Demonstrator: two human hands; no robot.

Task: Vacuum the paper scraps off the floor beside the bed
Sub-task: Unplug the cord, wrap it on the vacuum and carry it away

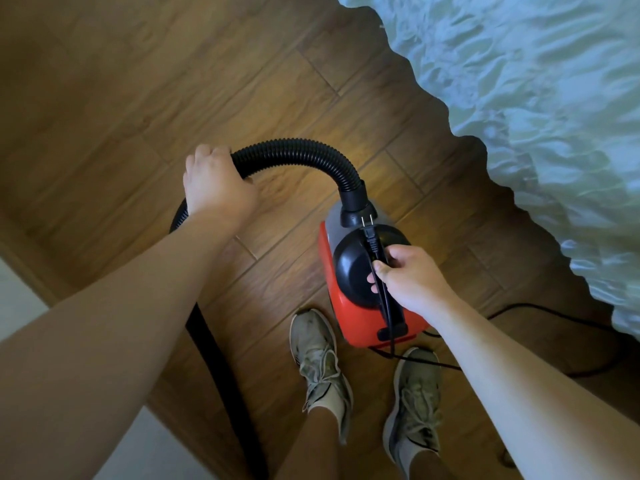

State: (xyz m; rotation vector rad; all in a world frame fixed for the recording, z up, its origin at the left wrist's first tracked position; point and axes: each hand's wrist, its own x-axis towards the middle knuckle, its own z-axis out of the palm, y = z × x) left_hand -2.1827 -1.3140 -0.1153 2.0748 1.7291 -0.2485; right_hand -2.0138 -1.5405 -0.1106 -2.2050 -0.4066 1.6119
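A small red and black vacuum cleaner (349, 271) hangs just above the wooden floor (121, 98) in front of my feet. My right hand (405, 275) grips its top handle together with the black power cord, whose plug (370, 233) points forward with two bare prongs. A black ribbed hose (298, 157) arches left from the vacuum's front. My left hand (214, 181) is closed over the hose where it bends down; a black tube (221, 375) continues below my forearm. No paper scraps are visible.
The bed with a rumpled pale blue-white cover (536, 116) fills the right side and overhangs the floor. Loose black cord (554, 317) trails on the floor toward the bed. My two grey sneakers (318, 362) stand below the vacuum. A pale surface (17, 299) sits at the left edge.
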